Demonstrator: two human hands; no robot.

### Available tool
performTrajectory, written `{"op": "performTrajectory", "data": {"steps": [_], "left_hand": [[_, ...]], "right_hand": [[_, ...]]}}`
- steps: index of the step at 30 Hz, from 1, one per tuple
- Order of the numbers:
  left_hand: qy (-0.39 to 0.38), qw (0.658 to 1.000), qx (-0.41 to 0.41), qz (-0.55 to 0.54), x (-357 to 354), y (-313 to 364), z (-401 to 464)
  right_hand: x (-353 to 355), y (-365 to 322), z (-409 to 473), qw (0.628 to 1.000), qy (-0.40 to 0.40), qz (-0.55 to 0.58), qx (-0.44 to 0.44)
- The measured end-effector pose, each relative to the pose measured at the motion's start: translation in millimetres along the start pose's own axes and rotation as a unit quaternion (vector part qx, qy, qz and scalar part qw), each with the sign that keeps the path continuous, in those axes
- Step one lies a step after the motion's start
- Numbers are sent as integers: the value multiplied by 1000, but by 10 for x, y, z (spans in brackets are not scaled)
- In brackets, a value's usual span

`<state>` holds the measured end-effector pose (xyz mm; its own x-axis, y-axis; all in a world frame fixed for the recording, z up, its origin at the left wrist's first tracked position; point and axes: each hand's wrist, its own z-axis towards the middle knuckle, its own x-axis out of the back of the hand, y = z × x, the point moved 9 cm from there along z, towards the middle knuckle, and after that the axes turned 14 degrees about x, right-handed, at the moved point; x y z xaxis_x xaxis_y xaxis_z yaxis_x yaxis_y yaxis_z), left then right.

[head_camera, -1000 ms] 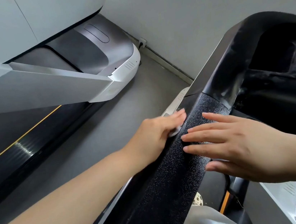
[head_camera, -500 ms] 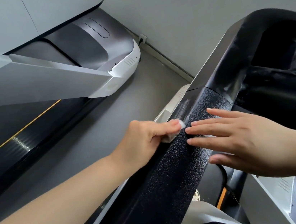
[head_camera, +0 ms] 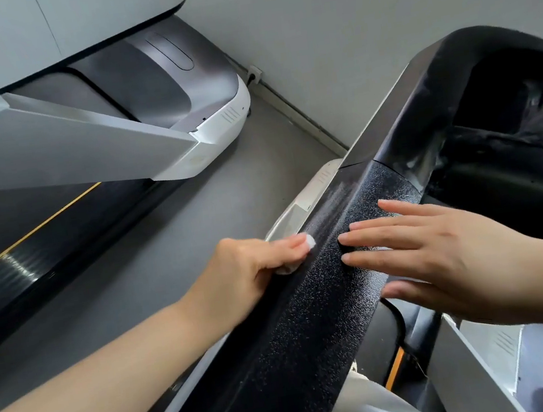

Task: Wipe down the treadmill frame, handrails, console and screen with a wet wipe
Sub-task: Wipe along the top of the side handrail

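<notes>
Two hands (head_camera: 339, 262); one wipe (head_camera: 310, 241); one handrail (head_camera: 313, 321)

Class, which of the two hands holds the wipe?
The left hand: its fingers pinch the white wipe; the right hand lies flat.

No writing, brand, number or sign can be read anywhere here. The black handrail (head_camera: 314, 307) shows only its pebbled grain, and the grey-and-white treadmill (head_camera: 158, 92) next to it bears just a plain oval outline and small vent slots, no letters.
</notes>
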<state>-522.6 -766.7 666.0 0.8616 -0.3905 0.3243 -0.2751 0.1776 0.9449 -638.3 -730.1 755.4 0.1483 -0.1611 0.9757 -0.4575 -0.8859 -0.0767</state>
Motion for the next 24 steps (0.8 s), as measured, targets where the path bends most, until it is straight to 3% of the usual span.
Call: {"op": "performTrajectory", "data": {"steps": [5,10,15,24], "left_hand": [[-41,998,-37,38,-262,203,638],[-33,999,7,-14,-312,242,1008],[-12,999,9,-33,-160,-72,489],[-101,993,41,-52,2,-185,-203]], "right_hand": [[19,22,9,1000,20,7,1],[28,43,35,999,22,28,6],[35,78,120,999,18,24,21],[-8,139,221,1000,-7,10,28]]}}
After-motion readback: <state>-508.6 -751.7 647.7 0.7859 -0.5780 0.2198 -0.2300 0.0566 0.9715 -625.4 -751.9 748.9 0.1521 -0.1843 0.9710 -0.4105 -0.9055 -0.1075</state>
